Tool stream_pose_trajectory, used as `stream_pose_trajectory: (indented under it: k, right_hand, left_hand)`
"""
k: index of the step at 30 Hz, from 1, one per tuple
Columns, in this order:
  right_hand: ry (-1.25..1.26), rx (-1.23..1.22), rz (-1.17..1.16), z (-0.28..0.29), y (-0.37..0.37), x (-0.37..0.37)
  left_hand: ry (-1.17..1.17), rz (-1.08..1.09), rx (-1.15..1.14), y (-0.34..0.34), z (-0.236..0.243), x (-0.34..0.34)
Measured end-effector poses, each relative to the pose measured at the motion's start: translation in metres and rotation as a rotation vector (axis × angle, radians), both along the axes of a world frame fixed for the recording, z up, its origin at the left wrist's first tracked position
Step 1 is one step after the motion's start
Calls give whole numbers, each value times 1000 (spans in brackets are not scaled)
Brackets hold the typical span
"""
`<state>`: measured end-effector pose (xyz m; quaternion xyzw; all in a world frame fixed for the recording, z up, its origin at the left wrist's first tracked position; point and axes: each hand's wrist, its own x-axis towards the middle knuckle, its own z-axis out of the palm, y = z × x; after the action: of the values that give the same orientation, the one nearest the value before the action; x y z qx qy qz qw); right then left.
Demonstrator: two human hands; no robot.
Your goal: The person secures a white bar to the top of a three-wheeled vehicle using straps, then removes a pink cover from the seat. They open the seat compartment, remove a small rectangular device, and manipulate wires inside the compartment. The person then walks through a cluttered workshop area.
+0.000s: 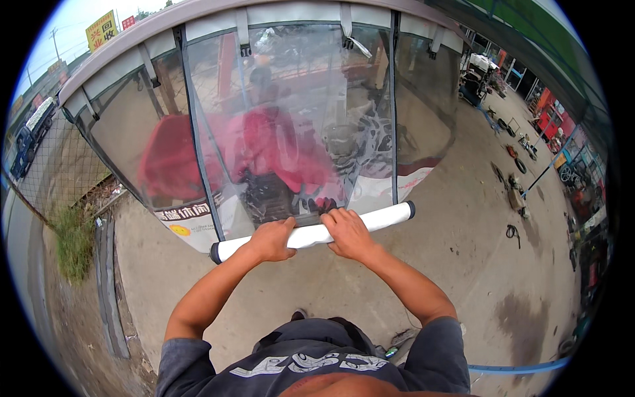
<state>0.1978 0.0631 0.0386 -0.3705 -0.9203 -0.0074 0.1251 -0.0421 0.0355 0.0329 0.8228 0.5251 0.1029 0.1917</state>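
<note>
I log left grip (272, 239) and right grip (349, 233) both pinching the white roll (311, 236), clear sheet (294, 126) beyond the roll, concrete floor (301, 284) beneath it.

Counting one left hand (271, 239), one right hand (350, 233), one white roll (390, 217)

Makes two hands in all. Adds two black end caps (411, 210) to the single roll. Gives three clear panels (317, 73), two dark vertical strips (200, 139) and five hanging straps (243, 26). Includes one yellow sign (100, 30), one red sign (128, 22) and one truck (32, 135). Leaves wheels (520, 166) at right too small to count.
</note>
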Motion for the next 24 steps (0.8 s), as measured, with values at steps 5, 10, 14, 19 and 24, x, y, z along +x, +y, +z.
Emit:
stream_pose_trajectory:
  k: [5, 10, 14, 19, 24]
  right_hand:
    - [-13, -62, 83, -8, 18, 7]
    - [-108, -264, 107, 8, 30, -5]
    - [-34, -177, 84, 20, 21, -8]
    - [50, 239, 81, 17, 5, -8]
    - [48, 199, 41, 3, 22, -7]
  left_hand:
    - [169, 4, 356, -26, -2, 11]
    - [243, 73, 395, -24, -17, 1]
    - [192, 79, 232, 1, -2, -12]
    - [105, 47, 8, 20, 31, -17]
    - [105, 23, -42, 23, 38, -14]
